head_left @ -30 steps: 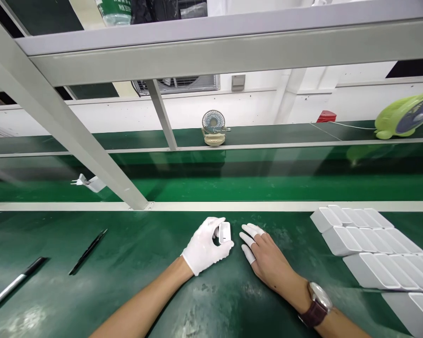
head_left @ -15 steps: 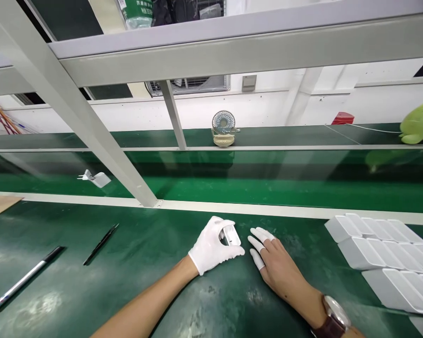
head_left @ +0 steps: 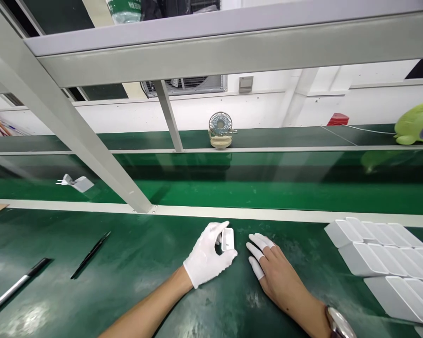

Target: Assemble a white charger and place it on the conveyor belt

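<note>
My left hand, in a white glove, holds a small white plastic charger shell upright between thumb and fingers just above the green bench mat. My right hand lies flat on the mat right beside it, bare except for white finger cots on three fingertips, and holds nothing. A wristwatch sits on the right wrist. Rows of white charger shells are lined up on the mat to the right of that hand.
A black pair of tweezers and a pen lie on the mat at left. A white plug charger rests on the green conveyor belt beyond the bench rail. Grey frame struts cross overhead. Two small fans stand on the far shelf.
The left hand has turned the white shell more upright between its fingers. The charger on the conveyor has drifted left. The right hand stays flat on the mat.
</note>
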Tool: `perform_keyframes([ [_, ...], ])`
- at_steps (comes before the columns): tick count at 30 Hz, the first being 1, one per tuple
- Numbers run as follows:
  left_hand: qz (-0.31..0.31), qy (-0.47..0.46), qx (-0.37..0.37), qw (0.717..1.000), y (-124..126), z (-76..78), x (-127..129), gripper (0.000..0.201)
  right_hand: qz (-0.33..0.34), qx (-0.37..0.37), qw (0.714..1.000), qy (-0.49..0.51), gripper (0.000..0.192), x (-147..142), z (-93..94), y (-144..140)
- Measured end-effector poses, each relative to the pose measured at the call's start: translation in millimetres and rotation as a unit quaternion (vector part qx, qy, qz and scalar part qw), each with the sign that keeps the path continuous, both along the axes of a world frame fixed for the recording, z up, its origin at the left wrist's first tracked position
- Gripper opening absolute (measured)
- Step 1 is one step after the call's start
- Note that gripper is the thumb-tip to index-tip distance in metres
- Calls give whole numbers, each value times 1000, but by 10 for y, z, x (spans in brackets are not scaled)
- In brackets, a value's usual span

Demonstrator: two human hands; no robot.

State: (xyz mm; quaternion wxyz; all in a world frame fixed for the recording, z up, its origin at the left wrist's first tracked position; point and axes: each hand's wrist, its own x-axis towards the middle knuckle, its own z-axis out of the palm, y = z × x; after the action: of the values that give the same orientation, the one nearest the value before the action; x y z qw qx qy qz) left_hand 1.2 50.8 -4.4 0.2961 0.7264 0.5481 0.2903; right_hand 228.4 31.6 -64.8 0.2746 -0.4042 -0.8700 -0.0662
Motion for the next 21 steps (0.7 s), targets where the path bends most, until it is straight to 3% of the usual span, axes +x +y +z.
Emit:
perform_keyframes([
  [7,16,14,71,997,68,30,-19,55,-6,-28,997,-78,34,-5,148,-16],
  [10,78,32,175,981,88,55,-50,45,-23,-16,994,-102,37,7,184,18],
  [12,77,46,258,962,51,71,-48,36,-21,0,993,-113,36,22,199,43],
  [15,-4,43,319,947,-121,82,32,26,-20,10,992,-121,33,42,246,56],
  [21,-241,32,218,945,-479,-9,307,40,-26,-5,993,-117,31,57,347,59],
])
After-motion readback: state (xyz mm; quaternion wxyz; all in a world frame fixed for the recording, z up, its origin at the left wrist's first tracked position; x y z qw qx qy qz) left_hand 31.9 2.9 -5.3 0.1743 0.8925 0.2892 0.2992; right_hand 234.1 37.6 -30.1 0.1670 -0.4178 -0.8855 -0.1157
